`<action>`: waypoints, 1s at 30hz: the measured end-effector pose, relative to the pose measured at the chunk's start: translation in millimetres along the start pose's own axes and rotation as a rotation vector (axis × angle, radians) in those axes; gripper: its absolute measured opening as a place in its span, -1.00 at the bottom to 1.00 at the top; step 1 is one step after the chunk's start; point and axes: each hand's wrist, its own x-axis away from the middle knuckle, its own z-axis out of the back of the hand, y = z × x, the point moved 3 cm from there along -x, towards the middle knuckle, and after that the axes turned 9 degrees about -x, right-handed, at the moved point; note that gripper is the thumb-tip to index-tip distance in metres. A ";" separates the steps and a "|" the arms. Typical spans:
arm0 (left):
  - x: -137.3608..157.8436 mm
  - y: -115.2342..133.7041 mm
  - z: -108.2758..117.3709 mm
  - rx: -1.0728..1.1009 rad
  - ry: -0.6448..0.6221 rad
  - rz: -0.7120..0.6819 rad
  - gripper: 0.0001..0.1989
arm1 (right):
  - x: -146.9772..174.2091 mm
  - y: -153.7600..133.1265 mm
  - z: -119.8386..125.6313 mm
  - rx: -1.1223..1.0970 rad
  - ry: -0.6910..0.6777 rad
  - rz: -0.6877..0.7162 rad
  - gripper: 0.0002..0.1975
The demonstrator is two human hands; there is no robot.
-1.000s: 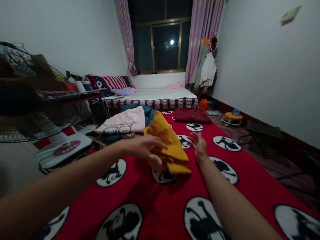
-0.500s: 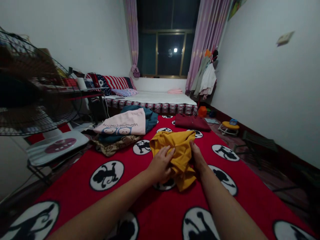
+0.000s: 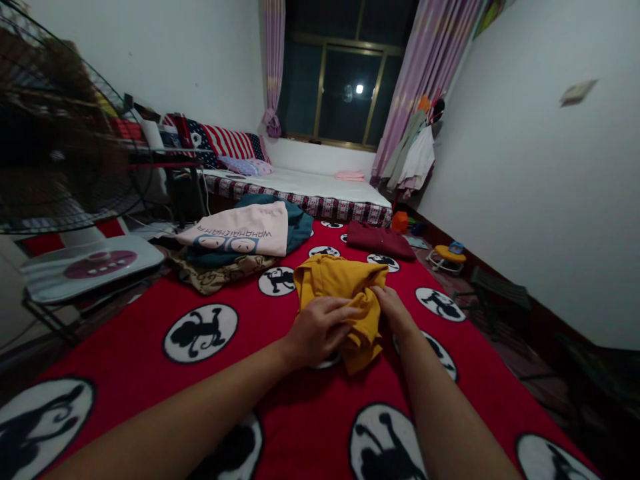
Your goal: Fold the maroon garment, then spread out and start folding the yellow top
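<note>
A yellow garment lies partly folded and bunched on the red blanket, in the middle of the head view. My left hand is on its near left side, fingers curled over the cloth and gripping it. At the right edge, my right hand grips a bunched part, its fingertips partly hidden by the fabric. A corner of the cloth hangs toward me between the hands. Beyond it on the right sits a folded dark red garment.
To the left lie a pink printed shirt, a teal garment and a brown patterned cloth. A caged fan stands at far left above a small table. A yellow-topped stool stands right of the bed.
The view has tilted and shifted slightly. My right hand has moved inward, bunching the garment's right side. My left hand stays on the cloth.
</note>
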 end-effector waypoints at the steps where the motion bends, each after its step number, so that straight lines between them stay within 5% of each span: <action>1: -1.5 -7.0 5.2 0.000 0.059 0.054 -0.69 | -0.4 -3.9 5.0 0.028 0.073 0.022 -0.68; 5: -3.2 -54.9 25.7 -0.020 0.325 0.309 -0.73 | 18.2 -45.9 11.7 0.164 0.308 0.474 -0.50; 7: -0.1 -82.4 31.0 -0.048 0.395 0.410 -0.74 | 37.3 -68.4 -5.1 0.268 0.102 0.727 -0.47; 9: 4.8 -104.7 33.1 -0.074 0.429 0.502 -0.75 | 55.6 -77.4 -28.8 0.465 -0.248 0.808 -0.37; 11: 9.8 -118.3 32.8 -0.075 0.452 0.574 -0.75 | 67.1 -71.9 -46.3 0.726 -0.496 0.763 -0.18; 14: 13.1 -123.2 29.1 -0.047 0.448 0.604 -0.74 | 66.4 -52.7 -54.8 0.932 -0.611 0.625 -0.12; 19: 13.2 -121.5 20.0 -0.018 0.380 0.583 -0.75 | 43.7 -37.9 -48.6 0.878 -0.391 0.616 -0.63; 24: 17.0 -127.0 17.0 -0.006 0.374 0.622 -0.73 | 19.8 -36.1 -27.4 0.701 -0.029 0.493 -0.73; 30: 13.3 -120.5 8.8 0.001 0.286 0.550 -0.71 | -5.7 -5.2 14.8 -0.106 0.249 0.231 -0.51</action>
